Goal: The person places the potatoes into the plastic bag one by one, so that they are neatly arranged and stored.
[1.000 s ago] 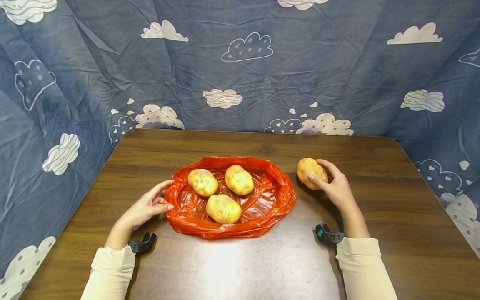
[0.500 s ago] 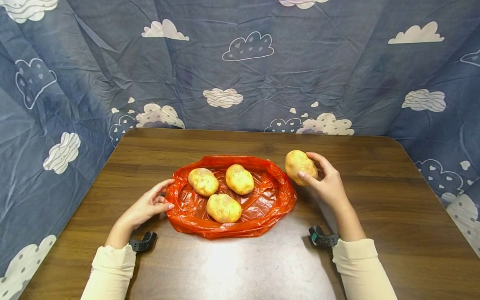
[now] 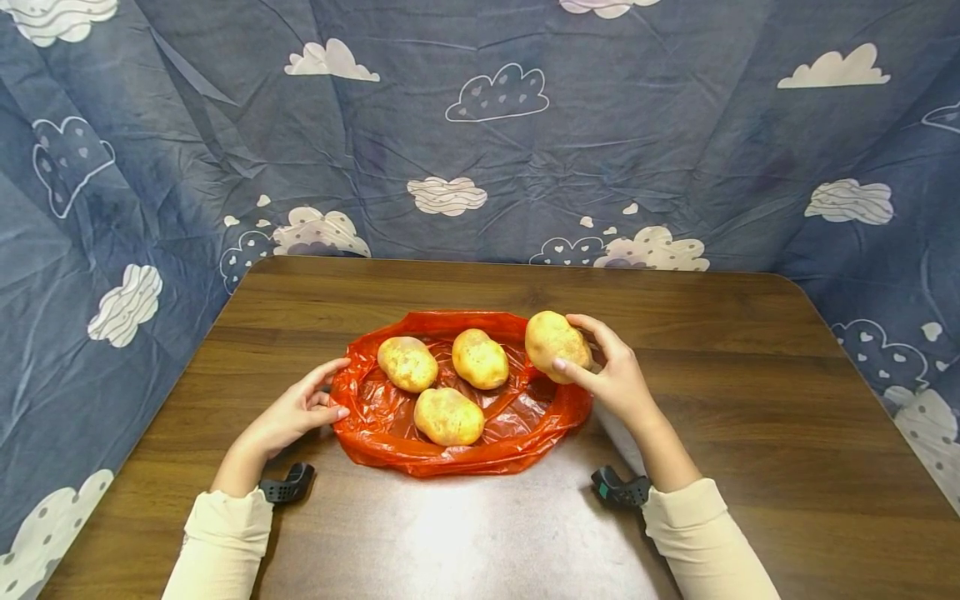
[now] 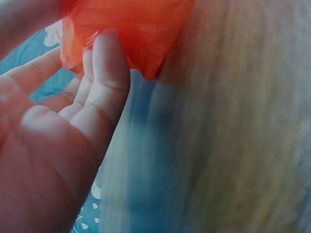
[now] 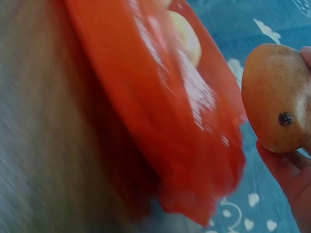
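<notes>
A red plastic bag (image 3: 480,460) lies spread on the table with its rim rolled into a wide mouth. Inside rest three potatoes: one at left (image 3: 407,364), one at the back (image 3: 480,359) and one at the front (image 3: 448,417). My left hand (image 3: 296,417) holds the bag's left rim, thumb and fingers on either side of the film (image 4: 141,34). A fourth potato (image 3: 555,343) is in my right hand (image 3: 618,375), gripped between thumb and fingers above the bag's right rim. A dark spot marks that potato (image 5: 272,97) in the right wrist view.
The brown wooden table (image 3: 750,400) extends around the bag on all sides. Behind it hangs a blue cloth (image 3: 630,125) with a cloud print. A black camera band sits on each wrist, near the tabletop.
My right hand has lifted the potato off the table and carried it left, over the bag's right rim. My left hand and the three potatoes in the bag stay put.
</notes>
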`<state>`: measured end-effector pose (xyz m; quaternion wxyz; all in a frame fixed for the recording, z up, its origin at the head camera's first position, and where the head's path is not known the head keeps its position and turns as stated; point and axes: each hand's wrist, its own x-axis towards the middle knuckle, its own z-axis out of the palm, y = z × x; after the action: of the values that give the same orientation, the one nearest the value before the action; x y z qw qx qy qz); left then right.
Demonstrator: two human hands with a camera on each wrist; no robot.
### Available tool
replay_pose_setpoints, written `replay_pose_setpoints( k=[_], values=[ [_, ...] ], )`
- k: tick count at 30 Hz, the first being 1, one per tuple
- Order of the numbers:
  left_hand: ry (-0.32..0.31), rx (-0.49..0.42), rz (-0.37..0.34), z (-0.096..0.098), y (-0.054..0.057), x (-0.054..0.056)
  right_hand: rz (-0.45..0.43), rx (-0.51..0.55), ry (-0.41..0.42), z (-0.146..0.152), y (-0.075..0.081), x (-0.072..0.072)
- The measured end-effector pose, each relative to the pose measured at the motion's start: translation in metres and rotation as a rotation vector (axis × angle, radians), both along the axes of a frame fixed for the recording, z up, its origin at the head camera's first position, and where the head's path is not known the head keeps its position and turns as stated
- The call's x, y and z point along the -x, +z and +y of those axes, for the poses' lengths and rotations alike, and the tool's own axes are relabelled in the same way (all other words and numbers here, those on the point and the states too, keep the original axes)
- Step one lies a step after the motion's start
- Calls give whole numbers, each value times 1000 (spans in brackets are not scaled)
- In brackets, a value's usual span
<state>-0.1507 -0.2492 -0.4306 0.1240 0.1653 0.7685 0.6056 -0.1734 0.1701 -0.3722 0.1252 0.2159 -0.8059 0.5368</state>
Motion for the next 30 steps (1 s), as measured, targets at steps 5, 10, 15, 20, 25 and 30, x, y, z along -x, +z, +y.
replay_pose_setpoints(
  k=[5, 10, 15, 20, 25, 30],
  values=[
    [-2, -7, -1, 0, 0, 0, 8, -34, 43, -14, -6, -4],
    [-3, 2, 3, 0, 0, 0, 26, -74, 51, -25, -13, -7],
    [-4, -4, 2, 0, -1, 1, -13, -75, 73, -29, -18, -8],
    [-4, -3, -1, 0, -1, 1, -104, -66, 101, -28, -20, -10],
    [0, 6, -4, -1, -1, 2, -136, -88, 134, -25, -22, -10],
    [0, 9, -2, -3, -2, 2, -89, -148, 168, -17, -38, -3]
  ],
)
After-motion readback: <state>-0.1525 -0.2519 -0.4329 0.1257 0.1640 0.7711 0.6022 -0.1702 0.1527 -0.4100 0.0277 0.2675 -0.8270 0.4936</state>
